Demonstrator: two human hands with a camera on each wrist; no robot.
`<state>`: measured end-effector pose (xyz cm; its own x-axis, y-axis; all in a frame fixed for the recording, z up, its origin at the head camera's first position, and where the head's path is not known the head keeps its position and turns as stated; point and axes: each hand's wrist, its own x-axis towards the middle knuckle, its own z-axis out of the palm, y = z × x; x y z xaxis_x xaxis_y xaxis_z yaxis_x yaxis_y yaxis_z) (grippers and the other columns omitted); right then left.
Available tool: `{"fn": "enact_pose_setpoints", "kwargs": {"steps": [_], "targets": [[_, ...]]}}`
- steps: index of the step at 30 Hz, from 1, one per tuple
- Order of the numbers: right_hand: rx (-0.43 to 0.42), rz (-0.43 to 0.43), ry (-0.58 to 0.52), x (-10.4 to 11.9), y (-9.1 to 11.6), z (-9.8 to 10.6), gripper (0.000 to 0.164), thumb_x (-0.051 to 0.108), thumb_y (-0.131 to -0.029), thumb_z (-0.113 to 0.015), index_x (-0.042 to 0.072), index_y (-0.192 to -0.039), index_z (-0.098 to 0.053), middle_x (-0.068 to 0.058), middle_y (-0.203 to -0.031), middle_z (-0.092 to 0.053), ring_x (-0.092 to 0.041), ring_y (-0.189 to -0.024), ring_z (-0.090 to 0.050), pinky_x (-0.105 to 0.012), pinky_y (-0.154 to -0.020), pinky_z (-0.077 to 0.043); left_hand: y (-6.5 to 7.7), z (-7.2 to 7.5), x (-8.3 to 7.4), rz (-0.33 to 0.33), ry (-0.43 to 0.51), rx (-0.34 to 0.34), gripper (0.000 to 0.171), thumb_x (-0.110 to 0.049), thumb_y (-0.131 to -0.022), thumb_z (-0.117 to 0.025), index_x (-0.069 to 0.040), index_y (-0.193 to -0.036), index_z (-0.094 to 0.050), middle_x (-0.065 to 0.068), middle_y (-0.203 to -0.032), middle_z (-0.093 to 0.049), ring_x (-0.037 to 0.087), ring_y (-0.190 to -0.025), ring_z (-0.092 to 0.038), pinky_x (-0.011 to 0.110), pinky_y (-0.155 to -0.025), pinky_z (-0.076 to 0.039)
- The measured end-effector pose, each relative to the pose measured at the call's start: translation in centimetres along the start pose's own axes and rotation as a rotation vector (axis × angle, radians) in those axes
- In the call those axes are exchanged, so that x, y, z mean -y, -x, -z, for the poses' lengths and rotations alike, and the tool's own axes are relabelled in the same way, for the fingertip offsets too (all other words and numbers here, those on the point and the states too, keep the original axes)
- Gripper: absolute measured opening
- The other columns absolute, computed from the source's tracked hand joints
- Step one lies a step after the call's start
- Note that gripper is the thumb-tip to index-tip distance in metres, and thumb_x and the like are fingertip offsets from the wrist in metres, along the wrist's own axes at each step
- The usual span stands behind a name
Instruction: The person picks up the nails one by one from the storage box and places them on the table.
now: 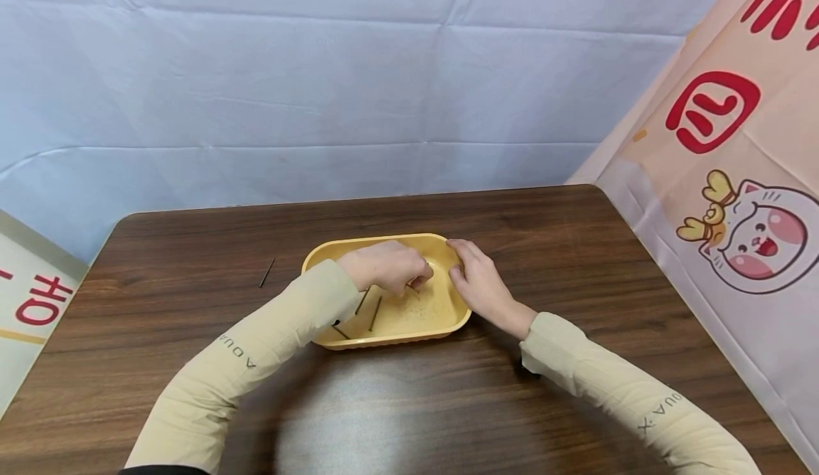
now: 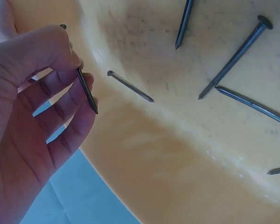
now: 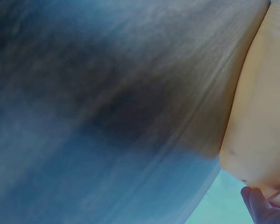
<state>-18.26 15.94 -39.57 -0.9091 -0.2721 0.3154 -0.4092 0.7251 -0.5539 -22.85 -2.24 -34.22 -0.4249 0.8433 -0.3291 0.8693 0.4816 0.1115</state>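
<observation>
My left hand (image 1: 387,267) is over the yellow plastic tray (image 1: 441,331), pinching a dark nail (image 2: 87,92) between thumb and fingers. In the left wrist view that nail slants with its point downward, and its head shows above the thumb. A smaller nail (image 2: 130,87) lies close by on the tray floor. Farther off are a large nail (image 2: 235,57) and several others, some cut off by the frame. My right hand (image 1: 484,286) grips the tray's right end, thumb at the rim. In the right wrist view its fingers (image 3: 257,205) hold the tray's corner.
A single nail (image 1: 266,272) lies on the dark wooden table (image 1: 192,290), left of the tray. Behind the table hangs a pale cloth (image 1: 288,105). A printed banner (image 1: 710,176) stands along the right side.
</observation>
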Motion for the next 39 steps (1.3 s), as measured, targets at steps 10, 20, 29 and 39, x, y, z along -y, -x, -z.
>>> {"fn": "enact_pose_setpoints", "kwargs": {"steps": [10, 20, 29, 39], "targets": [[0.007, 0.002, -0.008, 0.1, 0.0, 0.1, 0.041, -0.002, -0.084, -0.049, -0.005, -0.125, -0.048, -0.019, -0.122, -0.050, -0.029, -0.109, -0.052, -0.040, -0.084, -0.046, 0.2, 0.6, -0.1, 0.033, -0.090, -0.007, 0.011, -0.007, -0.080, -0.059, -0.017, -0.083, -0.061, -0.007, -0.071, -0.050, 0.009, -0.059, -0.042, 0.024, -0.055, -0.035], [0.004, 0.004, 0.003, 0.0, 0.0, 0.0, 0.041, -0.002, -0.083, -0.049, -0.005, -0.125, -0.048, -0.019, -0.122, -0.051, -0.029, -0.109, -0.052, -0.040, -0.085, -0.046, 0.5, 1.2, -0.1, 0.015, -0.147, -0.057, 0.009, -0.009, -0.080, -0.060, -0.016, -0.085, -0.062, -0.008, -0.073, -0.049, 0.008, -0.060, -0.042, 0.024, -0.054, -0.033], [0.009, 0.005, 0.001, 0.1, 0.0, 0.0, 0.041, -0.001, -0.084, -0.048, -0.005, -0.125, -0.048, -0.019, -0.123, -0.050, -0.029, -0.109, -0.052, -0.039, -0.083, -0.046, 0.8, 1.6, 0.1, 0.017, -0.164, -0.108, 0.017, 0.001, -0.079, -0.056, -0.013, -0.084, -0.063, -0.007, -0.074, -0.049, 0.009, -0.060, -0.041, 0.023, -0.051, -0.029], [-0.001, 0.007, 0.001, 0.0, 0.0, 0.0, 0.041, -0.003, -0.083, -0.049, -0.005, -0.124, -0.049, -0.019, -0.122, -0.051, -0.029, -0.110, -0.052, -0.040, -0.085, -0.045, 1.2, 2.1, 0.3, 0.018, -0.166, -0.153, 0.017, 0.002, -0.079, -0.056, -0.015, -0.079, -0.059, -0.006, -0.072, -0.049, 0.009, -0.061, -0.042, 0.024, -0.052, -0.030]]}}
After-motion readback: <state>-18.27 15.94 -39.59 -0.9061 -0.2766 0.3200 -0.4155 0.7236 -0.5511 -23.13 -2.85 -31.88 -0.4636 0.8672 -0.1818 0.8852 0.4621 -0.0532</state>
